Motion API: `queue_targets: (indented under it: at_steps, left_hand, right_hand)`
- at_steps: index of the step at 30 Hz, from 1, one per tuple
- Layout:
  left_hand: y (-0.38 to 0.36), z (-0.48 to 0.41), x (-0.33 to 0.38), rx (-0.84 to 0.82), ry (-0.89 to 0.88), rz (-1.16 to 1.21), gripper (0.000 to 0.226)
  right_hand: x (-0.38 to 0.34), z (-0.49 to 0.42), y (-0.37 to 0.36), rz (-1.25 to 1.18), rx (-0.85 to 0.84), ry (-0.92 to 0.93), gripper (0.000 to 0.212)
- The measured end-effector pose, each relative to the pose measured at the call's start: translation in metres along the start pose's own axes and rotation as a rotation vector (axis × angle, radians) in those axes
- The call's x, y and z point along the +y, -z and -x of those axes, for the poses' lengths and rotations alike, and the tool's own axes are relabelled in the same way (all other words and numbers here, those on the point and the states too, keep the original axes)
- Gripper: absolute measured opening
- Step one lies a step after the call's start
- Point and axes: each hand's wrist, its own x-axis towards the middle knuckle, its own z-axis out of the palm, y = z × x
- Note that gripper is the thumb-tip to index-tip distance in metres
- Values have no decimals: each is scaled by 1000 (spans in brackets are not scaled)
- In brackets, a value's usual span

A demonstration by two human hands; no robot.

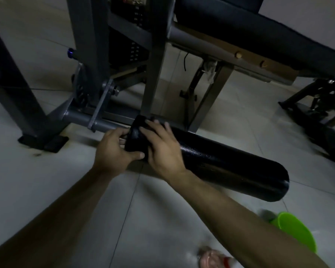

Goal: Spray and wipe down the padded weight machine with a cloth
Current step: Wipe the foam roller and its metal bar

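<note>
Spread fingers (153,130) of the right hand (161,147) lie nearly straight across the top of a black padded roller (230,167) at the centre of the frame, pressing down on its left end and gripping nothing. The left hand (112,151) grips that same end, its fingers (122,135) curled over the end face and its thumb along the near side, just beside the right palm. Both bare forearms reach in from the bottom edge. The roller runs from the centre down toward the right, low over a pale tiled floor (46,190), and sits on a grey bar (104,123) that joins the machine's steel frame (155,60) at centre left. A weight stack (133,49) shows dimly behind the uprights at upper centre, and a dark padded bench (259,31) crosses the upper right. A green bucket (296,231) stands at lower right. A blurred pinkish object (215,258) lies at the bottom edge.
</note>
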Motion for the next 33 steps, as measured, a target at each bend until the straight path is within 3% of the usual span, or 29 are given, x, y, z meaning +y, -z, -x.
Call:
queue_targets:
  at_steps: [3, 6, 11, 15, 18, 25, 28, 33]
  left_hand:
    - [0, -2, -4, 0, 1, -5, 58]
    - [3, -1, -1, -73, 43, 158, 69]
    - [0, -1, 0, -48, 66, 169, 76]
    - [4, -3, 1, -81, 49, 181, 75]
    - [6, -6, 1, -96, 37, 220, 60]
    - [-1, -7, -4, -82, 60, 228, 69]
    - [-1, -5, 5, -99, 45, 244, 58]
    - [-3, -9, 12, -33, 98, 259, 53]
  right_hand:
    - [-26, -37, -11, 1, -179, 116, 51]
    - [-3, -32, 4, 85, -260, 262, 48]
    - [51, 39, 39, 138, -189, 319, 51]
    - [24, 19, 15, 98, -117, 251, 56]
    - [-12, -23, -10, 13, -159, 227, 53]
    - [19, -1, 10, 99, -224, 422, 44]
    - [1, -28, 3, 93, -198, 242, 46]
    - [-10, -98, -2, -120, -173, -488, 31]
